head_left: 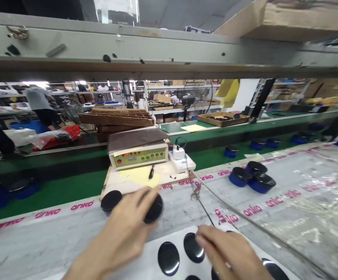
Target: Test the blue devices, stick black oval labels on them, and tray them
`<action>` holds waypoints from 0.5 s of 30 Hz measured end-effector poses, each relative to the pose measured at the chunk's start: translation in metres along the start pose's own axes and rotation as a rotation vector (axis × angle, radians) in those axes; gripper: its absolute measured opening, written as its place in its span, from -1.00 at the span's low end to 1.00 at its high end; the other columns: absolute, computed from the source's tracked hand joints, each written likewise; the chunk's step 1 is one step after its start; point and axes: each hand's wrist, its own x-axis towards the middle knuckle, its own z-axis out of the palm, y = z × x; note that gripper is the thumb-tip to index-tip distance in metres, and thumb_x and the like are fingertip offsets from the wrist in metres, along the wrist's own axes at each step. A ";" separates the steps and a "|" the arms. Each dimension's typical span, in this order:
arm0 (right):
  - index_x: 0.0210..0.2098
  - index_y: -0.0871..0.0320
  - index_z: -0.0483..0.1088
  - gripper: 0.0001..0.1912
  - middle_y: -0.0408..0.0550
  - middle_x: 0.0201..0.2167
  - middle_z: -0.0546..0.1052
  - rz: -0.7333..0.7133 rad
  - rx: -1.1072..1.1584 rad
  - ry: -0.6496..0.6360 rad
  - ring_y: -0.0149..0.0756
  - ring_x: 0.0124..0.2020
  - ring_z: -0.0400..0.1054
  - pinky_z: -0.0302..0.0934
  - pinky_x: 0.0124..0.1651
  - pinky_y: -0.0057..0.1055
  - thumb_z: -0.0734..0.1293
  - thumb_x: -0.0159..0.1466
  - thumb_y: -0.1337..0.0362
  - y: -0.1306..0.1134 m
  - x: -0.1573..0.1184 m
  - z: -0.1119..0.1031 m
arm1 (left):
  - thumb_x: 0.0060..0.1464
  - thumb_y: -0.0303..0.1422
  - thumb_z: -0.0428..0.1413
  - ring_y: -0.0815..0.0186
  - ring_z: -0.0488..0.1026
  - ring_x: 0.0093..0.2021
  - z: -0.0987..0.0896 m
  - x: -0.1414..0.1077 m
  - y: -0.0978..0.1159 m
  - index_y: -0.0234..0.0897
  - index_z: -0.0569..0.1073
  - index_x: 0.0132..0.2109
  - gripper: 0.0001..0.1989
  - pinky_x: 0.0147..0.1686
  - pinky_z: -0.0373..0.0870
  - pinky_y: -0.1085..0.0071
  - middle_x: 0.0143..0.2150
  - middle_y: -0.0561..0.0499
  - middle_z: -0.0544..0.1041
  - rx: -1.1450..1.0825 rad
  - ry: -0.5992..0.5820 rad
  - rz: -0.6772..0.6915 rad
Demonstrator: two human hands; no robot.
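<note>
- Left hand [128,219]: blurred, fingers and thumb closed around a round, glossy black-topped piece [154,209], held above the plastic-covered table; a second round, black-topped piece [111,200] stands just beside it, by the corner of the board
- Right hand [233,251]: fingertips drawn together at the edge of a glossy black oval disc [192,248] on a white sheet [154,249]; whether they grasp anything, cannot tell; further black discs lie on the same sheet, some partly behind the hand
- Table covering: clear plastic film printed with pink lettering [78,229]; bears three short blue cylinders with black tops [261,182], grouped at right; more such cylinders stand on the green belt [69,189] beyond
- Shallow open brown cardboard box [224,121], on the far green bench; contains dark pieces, too small to identify
- Stack of brown cardboard trays [119,118], behind the cream control box with yellow panel [139,155]; contents cannot be made out
- Clear plastic bag with red contents [56,137], left of the trays
- Large brown cardboard box [305,25], on the overhead shelf; inside hidden
</note>
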 end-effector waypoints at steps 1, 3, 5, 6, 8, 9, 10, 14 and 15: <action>-0.21 0.10 0.34 -0.74 -0.16 -0.52 0.50 0.093 -0.054 0.039 -0.37 -0.55 0.41 0.28 -0.42 -0.48 0.04 0.41 0.26 0.016 0.002 -0.008 | 0.15 -0.40 0.01 0.05 0.32 0.12 0.003 0.004 -0.009 0.01 -0.09 0.31 -0.34 0.05 0.33 0.10 0.25 -0.10 0.21 -0.019 0.001 -0.089; -0.32 0.09 0.27 -0.68 -0.20 -0.65 0.38 0.331 -0.229 0.105 -0.35 -0.66 0.29 0.21 -0.52 -0.44 0.02 0.40 0.12 0.061 0.010 -0.025 | 0.18 -0.35 -0.03 0.04 0.35 0.08 0.009 0.012 -0.025 -0.02 -0.07 0.31 -0.39 0.00 0.34 0.08 0.26 -0.11 0.18 -0.044 -0.018 -0.214; -0.42 0.09 0.20 -0.63 -0.04 -0.54 0.41 0.489 -0.460 0.127 -0.16 -0.44 0.37 0.25 -0.33 -0.24 0.03 0.34 0.00 0.113 0.023 -0.040 | 0.17 -0.32 -0.03 0.01 0.33 0.08 0.017 0.016 -0.040 -0.11 0.00 0.30 -0.42 0.04 0.27 0.02 0.23 -0.13 0.23 -0.009 -0.046 -0.246; -0.47 0.08 0.15 -0.63 0.07 -0.47 0.43 0.506 -0.498 0.131 -0.01 -0.30 0.37 0.21 -0.21 -0.08 0.12 0.26 -0.07 0.139 0.029 -0.045 | 0.15 -0.33 -0.02 0.00 0.30 0.10 0.020 0.017 -0.046 -0.16 0.06 0.28 -0.44 0.10 0.18 -0.03 0.19 -0.14 0.28 0.019 -0.051 -0.246; -0.53 0.06 0.10 -0.60 0.18 -0.36 0.44 0.512 -0.517 0.091 0.15 -0.13 0.31 0.07 -0.04 0.11 0.26 0.09 -0.10 0.181 0.040 -0.051 | 0.10 -0.33 0.02 -0.03 0.25 0.13 0.026 0.015 -0.058 -0.23 0.18 0.23 -0.47 0.20 -0.02 -0.09 0.12 -0.17 0.37 0.051 -0.048 -0.248; -0.57 0.05 0.08 -0.59 0.18 -0.38 0.44 0.512 -0.509 0.062 0.18 -0.12 0.30 0.01 -0.02 0.15 0.29 0.04 -0.10 0.196 0.044 -0.052 | 0.08 -0.34 0.04 -0.04 0.24 0.14 0.027 0.013 -0.064 -0.24 0.23 0.20 -0.49 0.21 -0.10 -0.11 0.10 -0.18 0.39 0.049 -0.047 -0.259; -0.59 0.05 0.08 -0.58 0.16 -0.40 0.44 0.509 -0.496 0.033 0.18 -0.13 0.30 -0.01 0.00 0.16 0.30 0.02 -0.10 0.206 0.047 -0.052 | 0.05 -0.35 0.05 -0.06 0.23 0.15 0.027 0.011 -0.068 -0.25 0.28 0.17 -0.50 0.22 -0.14 -0.13 0.10 -0.18 0.40 0.035 -0.047 -0.273; -0.46 0.14 0.26 -0.62 0.11 -0.42 0.41 0.470 -0.421 -0.025 0.09 -0.21 0.34 0.11 -0.09 0.03 0.25 0.09 -0.08 0.191 0.052 -0.050 | 0.00 -0.33 0.09 -0.17 0.05 0.25 0.019 0.008 -0.065 -0.28 0.28 0.18 -0.45 0.21 -0.26 -0.22 0.20 -0.24 0.30 -0.080 -0.029 -0.337; -0.32 0.18 0.31 -0.59 0.07 -0.40 0.41 0.451 -0.382 -0.034 0.03 -0.23 0.35 0.17 -0.13 -0.06 0.26 0.10 -0.06 0.174 0.052 -0.049 | 0.01 -0.27 0.10 -0.17 -0.01 0.29 0.016 0.008 -0.057 -0.27 0.25 0.20 -0.42 0.21 -0.26 -0.22 0.24 -0.24 0.23 -0.126 -0.025 -0.345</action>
